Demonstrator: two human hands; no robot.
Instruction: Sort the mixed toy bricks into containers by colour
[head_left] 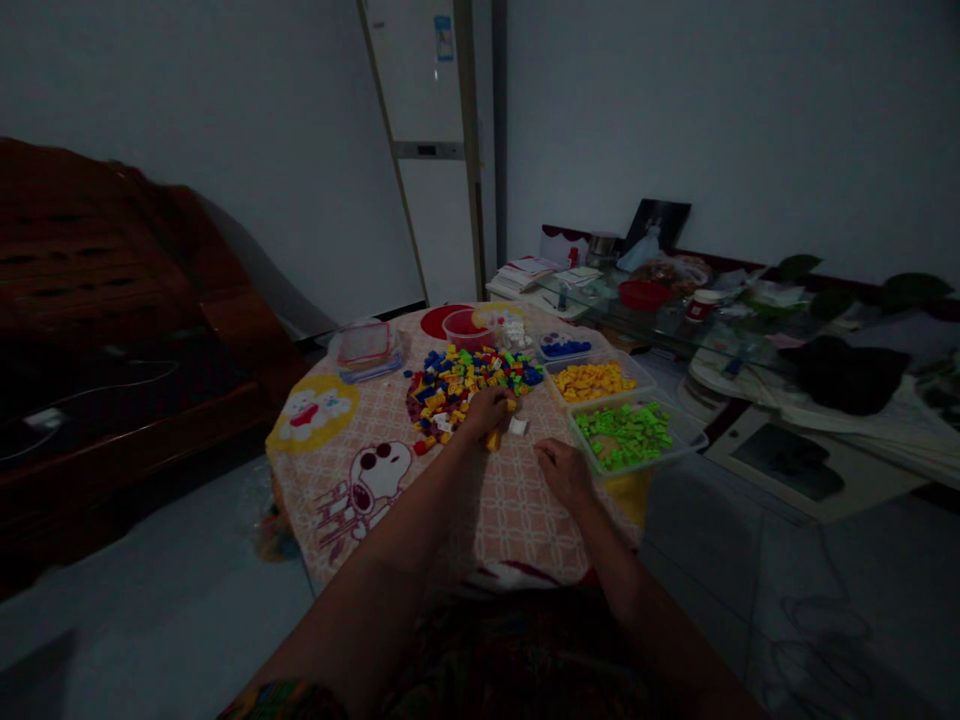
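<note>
Dark patterned clothing (510, 655) fronts a pink patterned tablecloth (510, 515) bearing heaped small multicoloured plastic bricks (465, 372), likely light, stiff, best side-pinched. Left hand (489, 410) touches them; right hand (567, 474) curls nearby; both grips unclear.

Sofa (82, 250), cabinet (420, 85) and cluttered glass stand (664, 320).
A white adapter (45, 419) lies on the wooden sofa, left; the cabinet is tall and white; papers (528, 268), red basket (643, 294) and cup (703, 305) crowd the stand, a photo (652, 232) behind.
</note>
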